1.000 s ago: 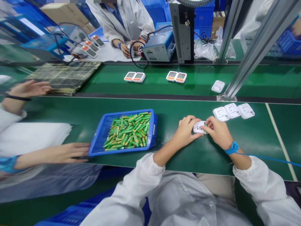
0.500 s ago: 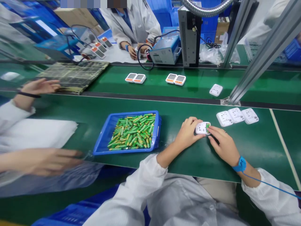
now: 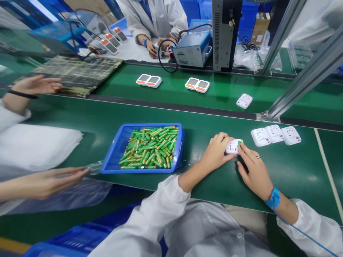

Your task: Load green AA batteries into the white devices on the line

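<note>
My left hand (image 3: pixel 216 151) is closed around the left side of a small white square device (image 3: pixel 232 146), which lies back side up just over the green bench. At the device's right end, a green battery (image 3: pixel 240 143) shows partly under the fingertips of my right hand (image 3: pixel 253 166). That hand's fingers are stretched out and press on the battery, with the thumb apart from them. Left of my hands stands a blue tray (image 3: pixel 181 146) full of green and gold batteries (image 3: pixel 151 148). Three white devices (image 3: pixel 275 134) lie back side up to the right.
Beyond a dark rail, paired devices with grey screens (image 3: pixel 197 85) and a single white device (image 3: pixel 244 101) lie on a green strip. A metal post (image 3: pixel 286 82) rises at right. A co-worker's hands (image 3: pixel 40 182) are at left, by white sheets (image 3: pixel 40 144). Another person sits opposite.
The view has shifted slightly. My hands keep their places on the device, with the right fingertips still on the battery. The co-worker's lower hand at left has slowed and shows more clearly.
</note>
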Demonstrator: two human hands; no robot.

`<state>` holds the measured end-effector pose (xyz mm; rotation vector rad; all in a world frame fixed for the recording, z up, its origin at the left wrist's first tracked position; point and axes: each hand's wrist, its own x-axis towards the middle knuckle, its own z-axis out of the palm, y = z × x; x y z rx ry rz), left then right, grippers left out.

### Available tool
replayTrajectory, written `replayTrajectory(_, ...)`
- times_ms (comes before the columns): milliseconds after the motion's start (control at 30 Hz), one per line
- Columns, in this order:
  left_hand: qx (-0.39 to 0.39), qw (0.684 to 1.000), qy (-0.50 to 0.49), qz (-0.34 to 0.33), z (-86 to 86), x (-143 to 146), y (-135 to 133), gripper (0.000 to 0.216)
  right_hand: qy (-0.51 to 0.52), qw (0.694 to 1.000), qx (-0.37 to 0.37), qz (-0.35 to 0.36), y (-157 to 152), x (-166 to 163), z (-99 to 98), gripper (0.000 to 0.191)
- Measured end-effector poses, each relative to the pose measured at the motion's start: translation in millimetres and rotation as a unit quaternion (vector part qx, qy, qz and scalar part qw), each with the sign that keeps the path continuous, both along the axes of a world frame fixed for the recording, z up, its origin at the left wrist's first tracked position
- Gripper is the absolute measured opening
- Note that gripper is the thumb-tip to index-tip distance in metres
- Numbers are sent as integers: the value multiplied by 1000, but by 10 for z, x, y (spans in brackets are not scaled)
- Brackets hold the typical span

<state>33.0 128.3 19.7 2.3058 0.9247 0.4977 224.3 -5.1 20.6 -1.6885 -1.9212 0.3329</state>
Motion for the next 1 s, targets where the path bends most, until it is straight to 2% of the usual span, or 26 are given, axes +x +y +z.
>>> replayTrajectory(167, 0, 1000, 13, -10, 9, 4, 22, 58, 1, 1000, 3, 1, 46, -17, -3, 53)
replayTrajectory(267, 4, 1000, 0, -14, -3, -1, 23, 61, 77, 997, 12, -28, 103, 40, -5, 46)
replayTrajectory(333, 14, 999, -21, -25, -3, -13, 34, 63, 145, 987, 4, -70, 148, 85, -4, 49)
replayTrajectory(400, 32, 997, -55, -41, 10, -28, 49, 66, 228, 968, -15, -104, 193, 118, 1, 61)
replayTrajectory(467, 53, 993, -89, -62, 28, -39, 53, 67, 328, 938, -51, -103, 233, 128, 14, 70)
replayTrajectory(567, 79, 986, -114, -95, 39, -40, 35, 63, 434, 891, -113, -66, 271, 108, 54, 65)
replayTrajectory(700, 111, 978, -132, -119, -5, -40, 12, 57, 489, 857, -152, -51, 273, 103, 136, 49)
replayTrajectory(867, 128, 977, -136, -105, -44, -36, 2, 57, 563, 802, -201, 21, 192, 232, 219, 58)
replayTrajectory(1000, 148, 966, -132, -163, 38, 66, 28, 77, 585, 787, -196, 14, 55, 397, 220, 59)
